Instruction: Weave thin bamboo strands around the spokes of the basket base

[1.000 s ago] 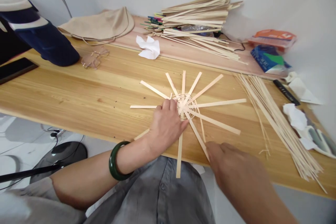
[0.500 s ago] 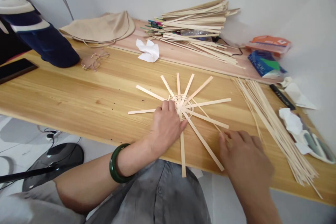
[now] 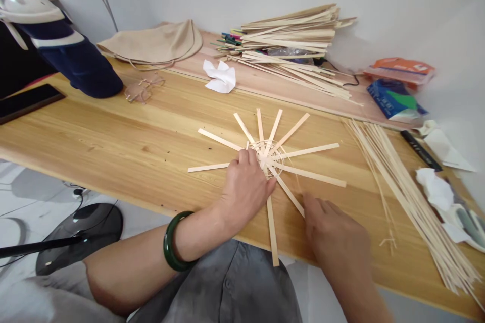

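On the table lies a flat woven bamboo base [image 3: 279,165], with flat spokes [image 3: 316,150] radiating around a ring of thin weaving strands. My left hand [image 3: 248,176] grips the left side of the ring, fingers bent over it and thumb at its lower edge. A thin weaving strand [image 3: 296,177] runs from the ring's right side to my right hand [image 3: 337,234], whose fingers are closed on it. That hand is slightly blurred and covers the outer end of the lower-right spoke. The strand's far end is hidden.
To the right lies a bundle of thin strips [image 3: 411,197], with a black marker [image 3: 420,150] beyond it. More flat strips [image 3: 288,35] are piled at the back. Glasses [image 3: 143,90], a blue bottle [image 3: 89,68] and a phone [image 3: 30,102] are on the left.
My right hand has moved left and slightly down with the strand, over the lower-right spoke's end. My left hand keeps its hold. The whole view has shifted a little.
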